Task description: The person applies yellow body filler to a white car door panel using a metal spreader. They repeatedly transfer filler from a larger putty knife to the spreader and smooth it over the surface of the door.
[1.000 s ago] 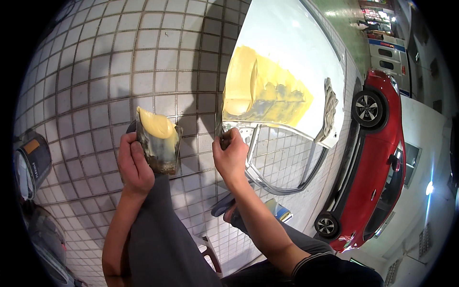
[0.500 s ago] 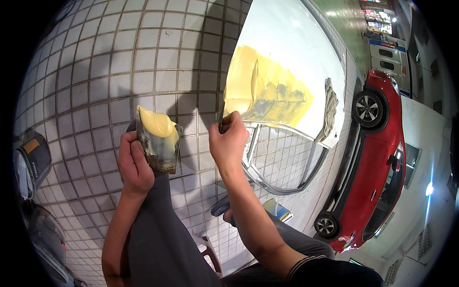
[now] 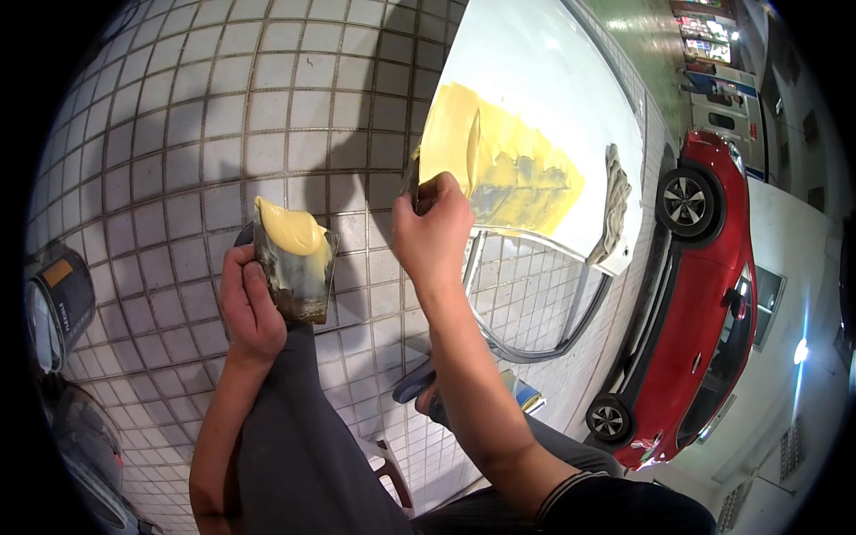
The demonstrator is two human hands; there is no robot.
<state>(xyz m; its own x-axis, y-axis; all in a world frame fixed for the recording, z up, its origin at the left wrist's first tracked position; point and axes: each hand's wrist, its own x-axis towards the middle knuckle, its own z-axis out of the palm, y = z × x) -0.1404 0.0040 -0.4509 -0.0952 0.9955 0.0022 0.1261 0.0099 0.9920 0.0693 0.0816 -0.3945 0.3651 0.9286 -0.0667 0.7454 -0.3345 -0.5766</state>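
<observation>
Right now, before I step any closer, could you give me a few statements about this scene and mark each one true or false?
1. The left hand holds a flat plate carrying yellow paste. True.
2. The right hand is empty. False: it grips a thin dark tool.
3. The white car door has a yellow smeared patch. True.
4. The grey rag hangs from the left hand. False: it lies on the white car door.
5. The floor is tiled. True.
6. The parked car is green. False: it is red.
</observation>
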